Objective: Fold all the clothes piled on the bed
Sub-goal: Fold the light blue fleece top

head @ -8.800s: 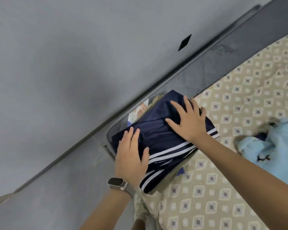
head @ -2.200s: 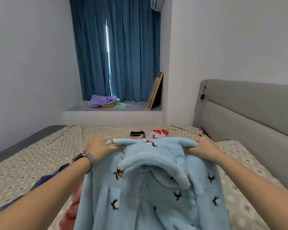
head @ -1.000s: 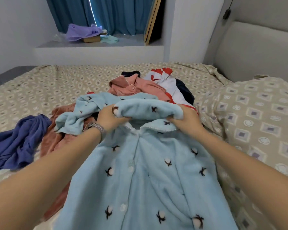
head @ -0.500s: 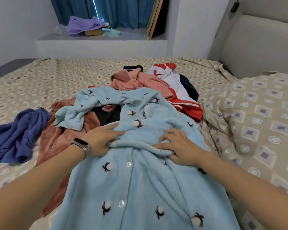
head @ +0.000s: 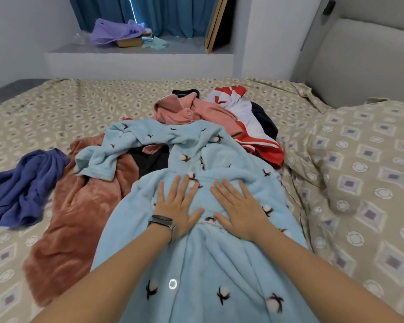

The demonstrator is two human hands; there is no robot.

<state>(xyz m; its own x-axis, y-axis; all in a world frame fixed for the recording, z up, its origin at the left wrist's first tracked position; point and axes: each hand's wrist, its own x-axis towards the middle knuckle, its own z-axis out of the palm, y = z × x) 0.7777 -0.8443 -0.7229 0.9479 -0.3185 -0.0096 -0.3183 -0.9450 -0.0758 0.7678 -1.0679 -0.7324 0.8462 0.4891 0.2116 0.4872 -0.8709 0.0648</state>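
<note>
Pressing a light blue fleece top (head: pixel 196 264) flat on the bed (head: pixel 56 108).
Left hand (head: pixel 176 206) and right hand (head: pixel 239 210) lie side by side, fingers straight, gripping nothing.

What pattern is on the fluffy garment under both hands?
Light blue fleece garment dotted with white cotton bolls on dark stems, seen in the head view.

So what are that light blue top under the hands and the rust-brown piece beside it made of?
The light blue pajama top looks like plush fleece: matte, fuzzy nap, thick soft folds, with raised cotton-boll tufts. The rust-brown garment seems a similar velvety fleece, its pile catching light in patches. Fibre type cannot be told from here.
</note>
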